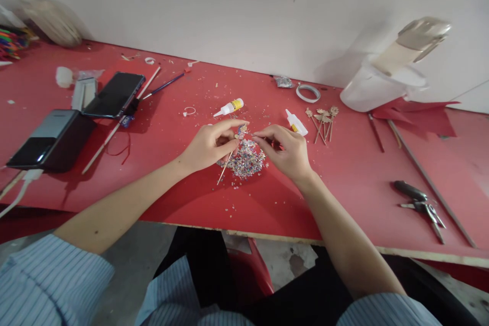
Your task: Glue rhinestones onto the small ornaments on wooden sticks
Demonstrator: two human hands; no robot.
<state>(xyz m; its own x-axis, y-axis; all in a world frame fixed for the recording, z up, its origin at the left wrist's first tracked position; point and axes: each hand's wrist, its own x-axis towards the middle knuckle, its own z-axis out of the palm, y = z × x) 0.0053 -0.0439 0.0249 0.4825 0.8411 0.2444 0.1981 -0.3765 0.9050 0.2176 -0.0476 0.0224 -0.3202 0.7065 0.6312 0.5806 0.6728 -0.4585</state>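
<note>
My left hand (214, 143) is closed on a thin wooden stick (224, 168) with a small decorated shape (242, 131) at its top. The stick slants down toward the table's front edge. Close to that shape, my right hand (286, 150) pinches with thumb and forefinger; whatever is between the fingertips is too small to name. Below both hands lies a heap of tiny sparkly multicoloured pieces (248, 160) on the red table. A white glue bottle with a yellow label (232, 107) lies beyond my left hand, and another glue bottle (297, 122) is just behind my right hand.
Several wooden sticks with cut-out tops (323, 117) lie right of the second bottle, below a roll of tape (307, 93). A white bucket (359, 89) stands at the back right; keys (424, 209) lie at the right. A phone (114, 94) and black box (49, 137) occupy the left.
</note>
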